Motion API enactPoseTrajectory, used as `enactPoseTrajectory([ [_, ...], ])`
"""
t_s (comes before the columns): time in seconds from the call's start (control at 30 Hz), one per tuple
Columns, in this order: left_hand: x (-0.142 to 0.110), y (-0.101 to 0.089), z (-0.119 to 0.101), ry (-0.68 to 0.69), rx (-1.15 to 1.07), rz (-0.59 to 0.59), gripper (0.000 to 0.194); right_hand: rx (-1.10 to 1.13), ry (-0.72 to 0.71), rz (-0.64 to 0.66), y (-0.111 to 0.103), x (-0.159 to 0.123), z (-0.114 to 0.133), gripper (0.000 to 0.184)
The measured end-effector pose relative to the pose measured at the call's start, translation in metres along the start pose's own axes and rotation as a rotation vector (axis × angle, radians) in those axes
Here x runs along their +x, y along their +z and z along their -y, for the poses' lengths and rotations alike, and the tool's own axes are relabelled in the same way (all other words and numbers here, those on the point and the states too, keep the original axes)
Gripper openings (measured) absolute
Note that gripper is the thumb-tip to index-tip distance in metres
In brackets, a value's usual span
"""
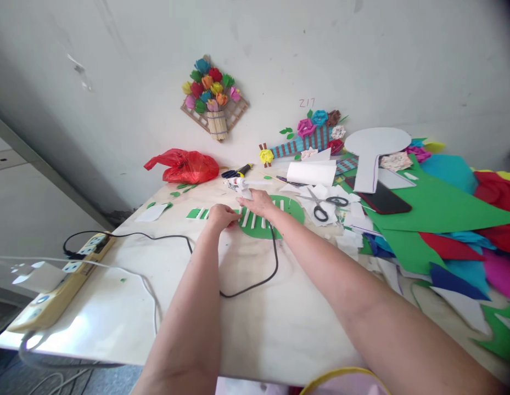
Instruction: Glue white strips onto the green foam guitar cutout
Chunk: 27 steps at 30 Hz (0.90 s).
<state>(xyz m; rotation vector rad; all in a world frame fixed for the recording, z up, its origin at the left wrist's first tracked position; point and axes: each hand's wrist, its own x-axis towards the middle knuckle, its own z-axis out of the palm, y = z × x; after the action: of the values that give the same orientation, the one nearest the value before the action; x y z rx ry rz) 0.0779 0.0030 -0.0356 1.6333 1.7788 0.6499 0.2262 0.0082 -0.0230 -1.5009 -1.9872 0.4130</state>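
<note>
My right hand's grip (pixel 258 203) is closed around the glue gun (pixel 240 186) by the green cutout (pixel 293 211), toward the table's (pixel 279 329) far edge; my left hand (pixel 222 216) touches it, probably for steadiness, whether pinching I cannot tell.

one green shape with white strips (pixel 296 211), one white glue gun (pixel 239 184), one red plastic bag (pixel 189 167), one long yellow plug strip (pixel 87 267).

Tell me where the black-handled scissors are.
In the head view, the scissors lie right of centre on white paper scraps, between the white-striped green piece and the dark, red-edged slab.
</note>
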Motion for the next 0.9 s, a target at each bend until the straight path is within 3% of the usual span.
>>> enactPoseTrajectory([
  [0.1,0.003,0.002,0.001,0.001,0.035,-0.009,0.016,0.146,-0.048,-0.054,-0.008,0.0,-0.004,0.034],
  [0.2,0.005,0.003,0.001,-0.003,0.056,0.0,0.016,0.231,-0.059,-0.017,-0.018,0.0,-0.008,0.032],
  [0.33,0.003,0.003,-0.002,-0.019,0.036,0.007,0.014,0.108,0.011,-0.119,-0.03,-0.006,-0.009,0.026],
  [0.47,-0.001,0.003,-0.006,-0.052,0.0,0.016,0.014,0.098,0.095,-0.226,-0.038,-0.012,-0.011,0.034],
  [0.7,0.002,0.003,-0.003,-0.009,0.018,0.017,0.011,0.453,0.152,-0.015,-0.037,-0.014,-0.025,0.029],
  [0.9,0.004,0.004,0.001,0.122,0.2,-0.058,0.011,0.538,0.164,-0.003,-0.034,-0.017,-0.027,0.028],
])
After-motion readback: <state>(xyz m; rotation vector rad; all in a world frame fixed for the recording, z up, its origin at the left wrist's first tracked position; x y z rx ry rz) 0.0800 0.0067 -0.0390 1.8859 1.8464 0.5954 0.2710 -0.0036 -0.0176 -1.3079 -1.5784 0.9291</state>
